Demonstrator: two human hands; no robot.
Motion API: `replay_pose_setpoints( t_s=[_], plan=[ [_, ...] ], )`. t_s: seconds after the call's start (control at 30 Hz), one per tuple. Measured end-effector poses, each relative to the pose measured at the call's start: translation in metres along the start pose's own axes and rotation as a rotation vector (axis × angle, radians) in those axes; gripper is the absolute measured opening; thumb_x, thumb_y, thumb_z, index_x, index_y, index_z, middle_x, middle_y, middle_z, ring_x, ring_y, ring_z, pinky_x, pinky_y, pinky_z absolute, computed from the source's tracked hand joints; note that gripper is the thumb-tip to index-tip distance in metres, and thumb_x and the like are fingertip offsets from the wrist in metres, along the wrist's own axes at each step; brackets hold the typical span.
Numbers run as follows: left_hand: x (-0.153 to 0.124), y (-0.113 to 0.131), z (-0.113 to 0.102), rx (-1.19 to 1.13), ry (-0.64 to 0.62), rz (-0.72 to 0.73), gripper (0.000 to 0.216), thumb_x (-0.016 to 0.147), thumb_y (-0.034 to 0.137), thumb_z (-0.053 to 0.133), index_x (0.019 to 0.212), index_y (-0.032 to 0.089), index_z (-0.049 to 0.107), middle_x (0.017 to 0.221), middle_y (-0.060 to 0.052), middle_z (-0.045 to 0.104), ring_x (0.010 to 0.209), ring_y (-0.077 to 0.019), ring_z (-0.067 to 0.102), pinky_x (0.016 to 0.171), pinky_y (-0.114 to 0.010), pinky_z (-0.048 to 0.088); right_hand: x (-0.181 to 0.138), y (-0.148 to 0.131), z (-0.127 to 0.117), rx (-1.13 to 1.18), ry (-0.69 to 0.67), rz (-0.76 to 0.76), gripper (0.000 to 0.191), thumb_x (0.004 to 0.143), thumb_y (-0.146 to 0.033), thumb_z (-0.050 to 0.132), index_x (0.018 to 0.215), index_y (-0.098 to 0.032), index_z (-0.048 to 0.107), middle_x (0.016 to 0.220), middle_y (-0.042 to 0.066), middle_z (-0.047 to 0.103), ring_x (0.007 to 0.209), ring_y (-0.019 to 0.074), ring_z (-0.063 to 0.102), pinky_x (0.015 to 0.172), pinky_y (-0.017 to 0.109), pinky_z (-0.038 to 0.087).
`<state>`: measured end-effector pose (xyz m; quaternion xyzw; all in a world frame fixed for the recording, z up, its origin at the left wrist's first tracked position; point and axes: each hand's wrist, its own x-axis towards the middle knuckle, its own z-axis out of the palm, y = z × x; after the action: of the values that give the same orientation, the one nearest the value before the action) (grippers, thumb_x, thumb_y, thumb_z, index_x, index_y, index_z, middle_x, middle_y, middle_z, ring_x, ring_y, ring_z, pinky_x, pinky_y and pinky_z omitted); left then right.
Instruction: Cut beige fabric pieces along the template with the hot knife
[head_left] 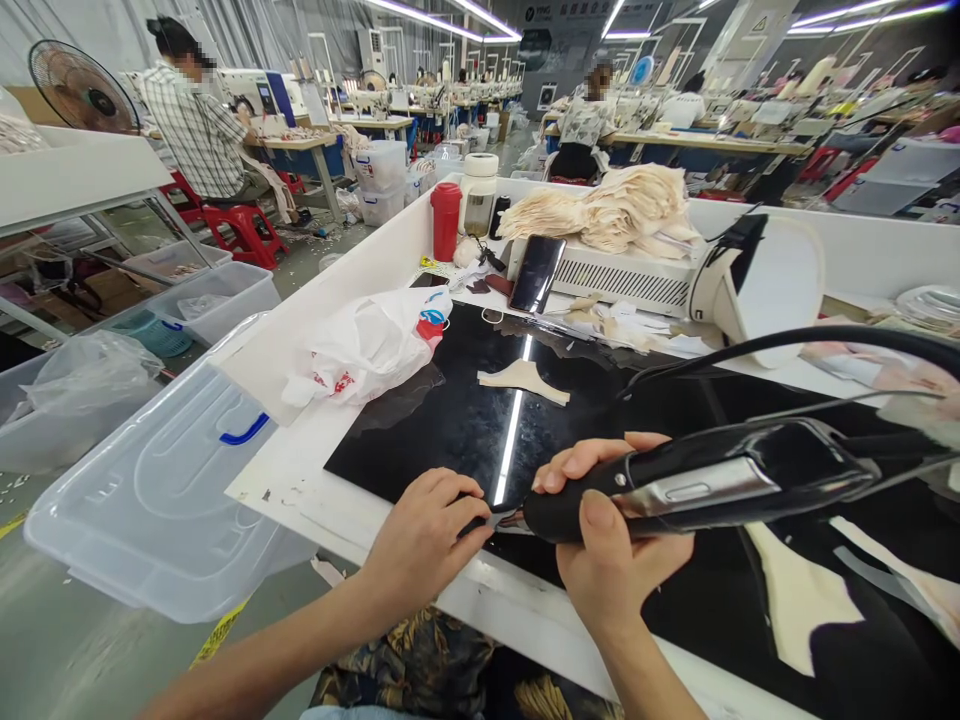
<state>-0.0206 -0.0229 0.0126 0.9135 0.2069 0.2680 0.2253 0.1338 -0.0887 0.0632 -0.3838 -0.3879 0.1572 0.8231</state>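
My right hand is wrapped round a thick black corded hand tool with a silver lever along its side. Its narrow metal tip points left, toward my left hand. The fingers of that hand are pinched together at the tip, near the front edge of the table; what they hold is hidden. Beneath both hands lies a glossy black board. A small curved cream fabric piece rests on it beyond my hands, and a larger cream fabric piece lies to the right, beside my right forearm.
A white plastic bag sits at the left. Behind stand a red cup, a phone, a stack of cream fabric and a white lamp-like device. The tool's black cable arches rightward. A lidded plastic bin stands left.
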Motion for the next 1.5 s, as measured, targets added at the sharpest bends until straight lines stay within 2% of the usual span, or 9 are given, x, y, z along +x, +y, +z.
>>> replay_pose_setpoints(
  t_s=[0.23,0.43,0.57,0.63,0.83,1.07,1.3,1.5],
  plan=[
    [-0.001,0.002,0.001,-0.024,0.009,-0.036,0.011,0.094,0.018,0.073,0.103,0.021,0.068,0.111,-0.003,0.069,0.105,-0.0213,0.062,0.095,-0.039,0.051,0.0,0.0,-0.001,-0.001,0.002,0.005,0.04,0.089,-0.018,0.074,0.124,-0.028,0.058,0.088,-0.003,0.064,0.071,0.0141,0.064,0.066,0.033,0.057],
    [-0.003,0.0,-0.003,0.026,0.001,0.064,0.01,0.101,0.019,0.062,0.104,0.02,0.072,0.114,-0.005,0.069,0.106,-0.0215,0.062,0.099,-0.041,0.053,-0.001,0.0,0.0,-0.005,-0.001,0.007,0.039,0.09,-0.018,0.073,0.123,-0.029,0.057,0.088,-0.003,0.063,0.071,0.0138,0.064,0.066,0.033,0.057],
    [-0.008,-0.002,-0.006,0.105,-0.004,0.12,0.015,0.101,0.019,0.061,0.108,0.022,0.073,0.117,-0.006,0.069,0.109,-0.0236,0.063,0.104,-0.048,0.054,0.0,0.0,-0.002,-0.009,0.003,0.009,0.039,0.09,-0.019,0.073,0.124,-0.028,0.057,0.088,-0.003,0.063,0.07,0.0139,0.064,0.066,0.034,0.057],
    [-0.012,-0.003,-0.005,0.157,0.016,0.152,0.017,0.101,0.019,0.061,0.111,0.024,0.073,0.116,-0.005,0.07,0.11,-0.0243,0.065,0.105,-0.051,0.053,0.0,0.0,-0.002,-0.012,0.007,0.011,0.039,0.09,-0.02,0.073,0.124,-0.028,0.056,0.088,-0.003,0.063,0.07,0.0138,0.064,0.066,0.034,0.057],
    [-0.019,-0.008,0.003,0.244,0.042,0.209,0.019,0.103,0.02,0.057,0.112,0.025,0.074,0.117,-0.004,0.073,0.113,-0.0235,0.067,0.107,-0.051,0.054,0.002,0.0,0.003,0.003,0.029,0.008,0.037,0.089,-0.022,0.074,0.121,-0.028,0.057,0.087,-0.004,0.063,0.069,0.0138,0.063,0.064,0.033,0.057],
    [-0.02,-0.007,0.003,0.265,0.006,0.211,0.021,0.103,0.019,0.058,0.116,0.025,0.073,0.118,-0.004,0.073,0.115,-0.025,0.067,0.106,-0.053,0.055,0.001,-0.001,0.001,0.02,-0.001,0.031,0.039,0.089,-0.018,0.073,0.122,-0.028,0.057,0.088,-0.003,0.064,0.07,0.0142,0.064,0.065,0.034,0.056],
    [-0.016,-0.008,0.001,0.23,0.021,0.197,0.018,0.103,0.02,0.059,0.113,0.025,0.073,0.117,-0.004,0.074,0.115,-0.0254,0.067,0.107,-0.054,0.054,0.0,-0.003,-0.002,-0.009,0.013,0.007,0.038,0.088,-0.021,0.073,0.122,-0.027,0.057,0.086,-0.003,0.063,0.069,0.0146,0.063,0.064,0.034,0.056],
    [-0.018,-0.009,-0.002,0.223,-0.01,0.205,0.02,0.103,0.023,0.06,0.119,0.026,0.072,0.118,-0.003,0.074,0.119,-0.0251,0.066,0.11,-0.054,0.052,0.0,-0.002,-0.003,-0.026,0.011,0.01,0.039,0.088,-0.021,0.073,0.122,-0.027,0.057,0.086,-0.003,0.063,0.068,0.0148,0.063,0.064,0.035,0.056]
  ],
)
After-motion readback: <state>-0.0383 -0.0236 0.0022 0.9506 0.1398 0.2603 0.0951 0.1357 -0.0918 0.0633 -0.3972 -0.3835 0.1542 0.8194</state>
